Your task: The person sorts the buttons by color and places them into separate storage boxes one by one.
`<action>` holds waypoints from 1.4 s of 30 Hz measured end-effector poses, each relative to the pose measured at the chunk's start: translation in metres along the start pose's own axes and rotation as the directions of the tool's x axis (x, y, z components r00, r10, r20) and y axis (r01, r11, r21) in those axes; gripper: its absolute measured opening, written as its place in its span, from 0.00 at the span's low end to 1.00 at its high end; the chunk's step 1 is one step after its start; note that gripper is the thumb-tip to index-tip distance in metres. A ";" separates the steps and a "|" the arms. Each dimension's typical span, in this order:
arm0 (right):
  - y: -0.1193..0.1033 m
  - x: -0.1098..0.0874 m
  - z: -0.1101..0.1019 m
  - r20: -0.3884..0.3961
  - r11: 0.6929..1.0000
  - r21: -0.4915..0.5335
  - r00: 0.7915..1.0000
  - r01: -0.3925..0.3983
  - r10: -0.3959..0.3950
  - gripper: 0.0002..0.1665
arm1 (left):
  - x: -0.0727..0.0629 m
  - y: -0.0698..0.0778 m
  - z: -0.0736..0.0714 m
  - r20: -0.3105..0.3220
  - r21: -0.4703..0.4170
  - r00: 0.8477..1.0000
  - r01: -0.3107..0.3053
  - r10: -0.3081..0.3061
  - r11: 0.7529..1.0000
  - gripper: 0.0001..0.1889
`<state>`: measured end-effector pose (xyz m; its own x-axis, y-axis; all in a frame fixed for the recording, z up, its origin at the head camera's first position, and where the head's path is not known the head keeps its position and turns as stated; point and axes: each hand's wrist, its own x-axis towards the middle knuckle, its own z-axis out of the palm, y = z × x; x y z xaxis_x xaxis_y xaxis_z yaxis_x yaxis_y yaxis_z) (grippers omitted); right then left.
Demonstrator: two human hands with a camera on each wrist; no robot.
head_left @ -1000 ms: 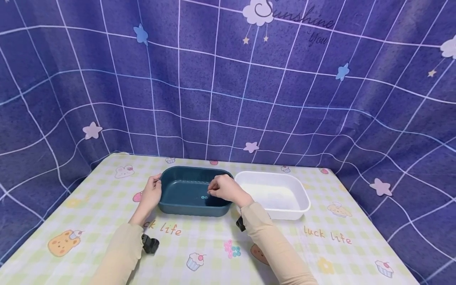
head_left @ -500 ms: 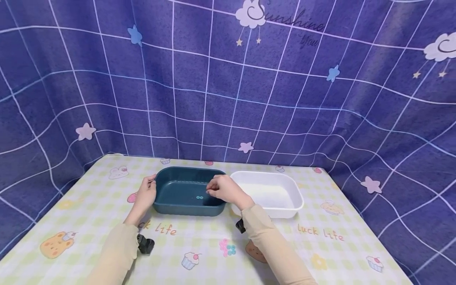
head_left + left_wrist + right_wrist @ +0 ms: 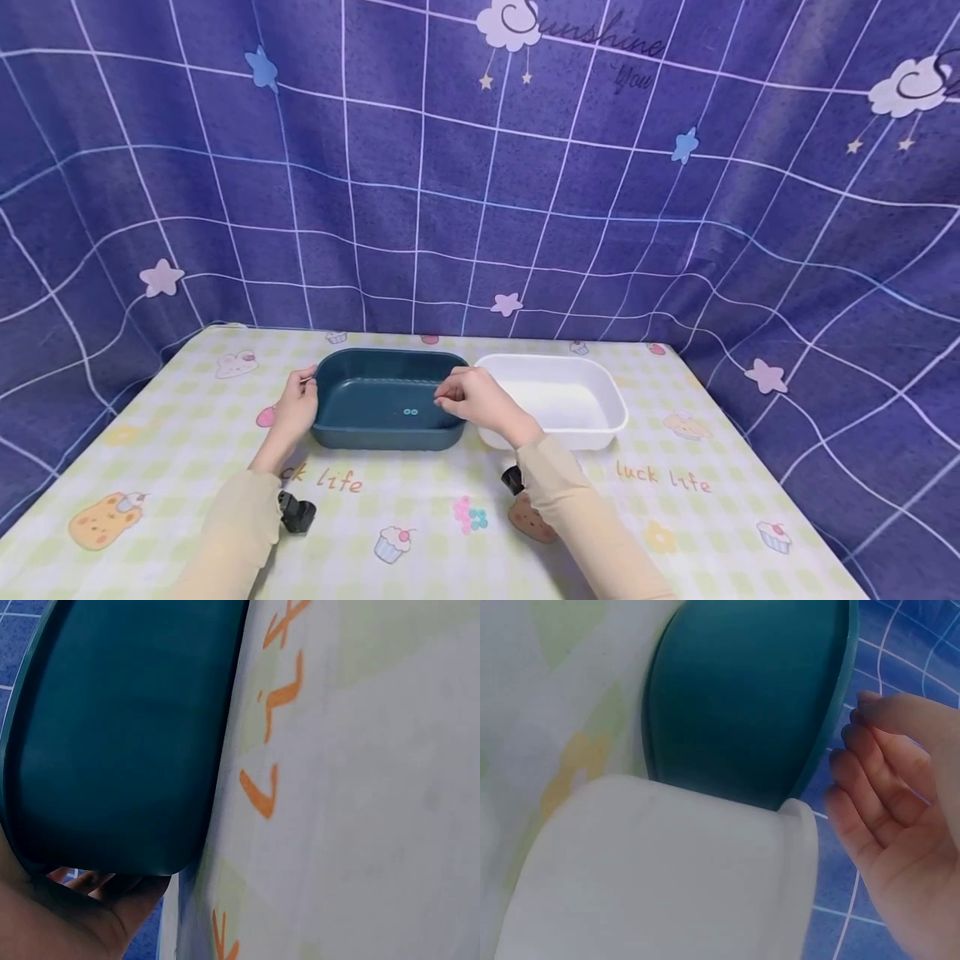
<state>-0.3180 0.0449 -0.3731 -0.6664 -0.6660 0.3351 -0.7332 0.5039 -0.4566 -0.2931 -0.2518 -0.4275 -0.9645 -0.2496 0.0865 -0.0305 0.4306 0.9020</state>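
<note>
My left hand (image 3: 297, 404) grips the left end of a dark teal plastic tub (image 3: 390, 439). In the left wrist view my left hand (image 3: 79, 922) is at the tub's end wall, its fingers partly hidden. Two small light-blue rings (image 3: 410, 412) lie on the tub's floor. My right hand (image 3: 476, 396) hovers over the tub's right end, thumb and forefinger tips together. In the right wrist view my right hand (image 3: 900, 795) has its other fingers loosely bent; whether something tiny is between the fingertips cannot be seen.
A white tub (image 3: 617, 427) stands right beside the teal one. Several small pink and light-blue pieces (image 3: 470, 515) lie in a cluster on the checked tablecloth (image 3: 360, 575) in front. A purple curtain (image 3: 390, 208) hangs behind the table.
The head view has turned slightly right, so both tubs sit further left in it. Relative to the teal tub, my right hand has moved right, towards its right rim. My left hand stays on the tub.
</note>
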 end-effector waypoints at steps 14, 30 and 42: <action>-0.002 -0.018 -0.007 -0.005 0.999 -0.025 1.000 0.029 -0.029 0.07 | 0.001 0.002 -0.001 -0.002 0.014 1.000 0.003 -0.003 1.000 0.24; 0.000 -0.035 0.002 -0.008 0.999 -0.017 0.999 0.037 -0.037 0.04 | 0.000 0.001 0.000 0.002 0.012 1.000 0.011 -0.011 1.000 0.25; -0.002 -0.050 -0.002 0.029 0.999 -0.014 0.998 0.053 -0.052 0.04 | 0.000 0.003 0.000 -0.001 0.004 1.000 0.003 -0.003 1.000 0.25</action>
<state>-0.2835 0.0783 -0.3876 -0.6231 -0.7071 0.3344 -0.7691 0.4759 -0.4266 -0.2929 -0.2506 -0.4252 -0.9642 -0.2516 0.0839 -0.0348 0.4337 0.9004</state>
